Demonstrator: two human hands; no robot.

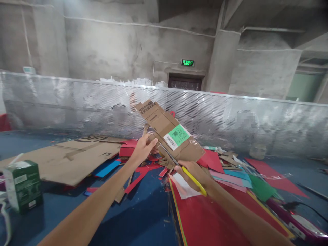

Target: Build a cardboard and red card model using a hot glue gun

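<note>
Brown cardboard, above scraps, is pinched in your left hand; your right hand grips yellow-handled scissors, whose blades seem to meet the cardboard's near edge.

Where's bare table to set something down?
Mostly bare blue tabletop lies between the left forearm and red sheets; another patch separates that forearm from the green box. Crowded: below the held cardboard, among scraps.
</note>
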